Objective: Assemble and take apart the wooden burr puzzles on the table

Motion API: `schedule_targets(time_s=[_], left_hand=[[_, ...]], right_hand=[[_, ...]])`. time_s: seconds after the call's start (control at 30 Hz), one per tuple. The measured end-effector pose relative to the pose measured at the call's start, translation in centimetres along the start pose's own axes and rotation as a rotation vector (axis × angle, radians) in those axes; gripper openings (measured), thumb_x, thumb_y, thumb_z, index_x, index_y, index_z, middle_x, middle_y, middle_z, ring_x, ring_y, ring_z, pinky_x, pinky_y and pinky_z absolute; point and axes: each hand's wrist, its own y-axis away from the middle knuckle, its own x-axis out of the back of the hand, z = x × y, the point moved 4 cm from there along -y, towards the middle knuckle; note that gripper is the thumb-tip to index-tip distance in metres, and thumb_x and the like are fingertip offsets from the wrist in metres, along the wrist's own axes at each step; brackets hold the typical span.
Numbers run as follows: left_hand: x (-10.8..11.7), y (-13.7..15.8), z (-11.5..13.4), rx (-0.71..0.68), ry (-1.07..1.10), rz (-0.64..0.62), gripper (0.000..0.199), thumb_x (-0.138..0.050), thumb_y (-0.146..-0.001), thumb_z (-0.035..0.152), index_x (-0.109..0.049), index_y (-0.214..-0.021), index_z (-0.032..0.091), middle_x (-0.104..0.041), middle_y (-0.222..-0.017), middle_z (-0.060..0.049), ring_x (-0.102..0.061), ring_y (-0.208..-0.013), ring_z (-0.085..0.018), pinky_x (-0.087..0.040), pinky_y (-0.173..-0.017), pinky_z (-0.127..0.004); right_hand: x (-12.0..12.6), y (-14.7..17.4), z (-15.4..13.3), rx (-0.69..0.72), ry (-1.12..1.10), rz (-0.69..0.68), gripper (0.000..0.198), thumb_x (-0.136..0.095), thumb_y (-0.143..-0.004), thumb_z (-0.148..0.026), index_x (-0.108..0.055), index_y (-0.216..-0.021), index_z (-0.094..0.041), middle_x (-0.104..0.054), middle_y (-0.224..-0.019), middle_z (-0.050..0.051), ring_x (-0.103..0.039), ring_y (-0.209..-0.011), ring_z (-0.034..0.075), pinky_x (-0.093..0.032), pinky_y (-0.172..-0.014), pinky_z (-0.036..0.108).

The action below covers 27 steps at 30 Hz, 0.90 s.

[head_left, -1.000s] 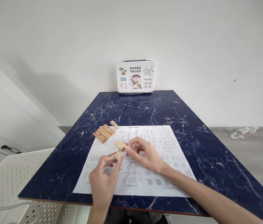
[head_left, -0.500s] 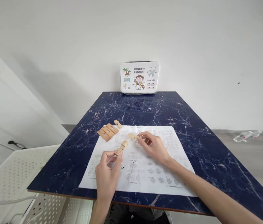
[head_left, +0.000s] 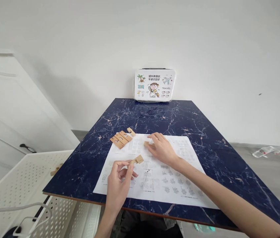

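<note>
My left hand pinches a small notched wooden puzzle piece between thumb and fingers, over the lower left part of a printed sheet. Near the sheet's top edge, my right hand curls around another light wooden puzzle piece, its thumb against the near side; the fingers hide much of that piece. Brown wooden plates with cut-outs lie side by side at the sheet's upper left corner. Just beyond them rests one more notched wooden piece.
A white case with cartoon prints leans on the wall at the table's far edge. Left of the table stands a white perforated rack with a cable and a small wooden piece. A clear plastic bottle lies on the floor at right.
The view has shifted slightly. My right hand has moved farther over the light piece near the sheet's top. My left hand still holds its piece, now turned a little, fingers more spread.
</note>
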Motion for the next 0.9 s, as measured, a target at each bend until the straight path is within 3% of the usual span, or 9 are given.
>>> schedule_targets(time_s=[0.1, 0.2, 0.33, 0.5, 0.57, 0.63, 0.77, 0.83, 0.9], left_hand=[[0.3, -0.4, -0.5, -0.005, 0.020, 0.028, 0.037, -0.069, -0.094, 0.051, -0.056, -0.108, 0.020, -0.076, -0.107, -0.009, -0.076, -0.078, -0.019, -0.061, -0.079, -0.035], [0.7, -0.7, -0.8, -0.014, 0.020, 0.052, 0.045, -0.067, -0.094, 0.055, -0.059, -0.120, 0.018, -0.077, -0.106, -0.010, -0.076, -0.089, -0.022, -0.060, -0.090, -0.038], [1.0, -0.5, -0.7, 0.027, 0.008, 0.033, 0.054, -0.065, -0.094, 0.057, -0.062, -0.129, 0.016, -0.079, -0.102, -0.012, -0.076, -0.103, -0.027, -0.058, -0.097, -0.041], [1.2, -0.1, -0.4, 0.050, -0.003, 0.035, 0.055, -0.065, -0.094, 0.059, -0.064, -0.129, 0.017, -0.080, -0.107, -0.013, -0.076, -0.108, -0.029, -0.057, -0.098, -0.040], [1.3, -0.1, -0.4, 0.040, 0.004, 0.042, 0.054, -0.065, -0.094, 0.059, -0.064, -0.128, 0.017, -0.079, -0.108, -0.013, -0.075, -0.106, -0.028, -0.057, -0.097, -0.040], [1.3, -0.1, -0.3, 0.026, 0.005, 0.038, 0.052, -0.064, -0.094, 0.059, -0.064, -0.124, 0.017, -0.079, -0.105, -0.013, -0.075, -0.102, -0.027, -0.057, -0.096, -0.040], [1.1, -0.1, 0.2, -0.005, 0.031, 0.002, 0.046, -0.063, -0.096, 0.058, -0.065, -0.115, 0.016, -0.077, -0.094, -0.010, -0.074, -0.090, -0.024, -0.058, -0.088, -0.037], [0.9, 0.0, 0.6, -0.021, 0.064, -0.017, 0.044, -0.062, -0.097, 0.058, -0.064, -0.110, 0.016, -0.075, -0.087, -0.007, -0.072, -0.082, -0.022, -0.058, -0.082, -0.035], [0.7, 0.2, 0.9, -0.021, 0.106, -0.024, 0.042, -0.062, -0.097, 0.058, -0.064, -0.105, 0.017, -0.074, -0.084, -0.005, -0.070, -0.076, -0.020, -0.057, -0.077, -0.034]], right_hand=[[-1.4, -3.4, -1.4, 0.026, -0.004, -0.120, 0.033, -0.059, -0.099, -0.022, -0.061, -0.132, -0.017, -0.063, -0.133, 0.015, -0.057, -0.122, 0.031, -0.045, -0.105, 0.042], [-3.1, -6.8, -2.2, -0.016, -0.018, -0.143, 0.033, -0.056, -0.103, -0.027, -0.060, -0.135, -0.019, -0.063, -0.134, 0.014, -0.055, -0.125, 0.030, -0.042, -0.108, 0.041], [-5.4, -10.0, -2.2, -0.160, -0.062, -0.171, 0.027, -0.054, -0.105, -0.035, -0.067, -0.118, -0.015, -0.067, -0.124, 0.018, -0.059, -0.120, 0.031, -0.044, -0.103, 0.042], [-5.1, -11.2, -2.5, -0.276, -0.221, -0.182, 0.013, -0.058, -0.100, -0.019, -0.069, -0.105, -0.014, -0.067, -0.126, 0.022, -0.057, -0.126, 0.032, -0.040, -0.107, 0.043], [-4.0, -10.7, -2.9, -0.307, -0.336, -0.187, 0.016, -0.054, -0.103, -0.023, -0.068, -0.103, -0.016, -0.069, -0.122, 0.019, -0.061, -0.120, 0.029, -0.043, -0.101, 0.039], [-2.5, -9.4, -3.5, -0.324, -0.488, -0.234, 0.025, -0.048, -0.107, -0.031, -0.066, -0.098, -0.018, -0.073, -0.105, 0.013, -0.067, -0.099, 0.023, -0.048, -0.088, 0.033], [1.0, -4.6, -5.4, -0.297, -0.821, -0.306, 0.050, -0.028, -0.111, -0.051, -0.062, -0.091, -0.019, -0.067, -0.092, 0.007, -0.059, -0.072, 0.015, -0.049, -0.071, 0.028], [2.6, -1.9, -6.3, -0.378, -1.355, -0.331, 0.042, -0.052, -0.102, -0.061, -0.063, -0.098, -0.020, -0.057, -0.084, 0.002, -0.047, -0.064, 0.013, -0.043, -0.065, 0.029], [3.9, 0.6, -7.0, -0.474, -1.600, -0.308, 0.039, -0.068, -0.094, -0.060, -0.064, -0.100, -0.021, -0.046, -0.075, -0.003, -0.036, -0.059, 0.012, -0.037, -0.059, 0.028]])
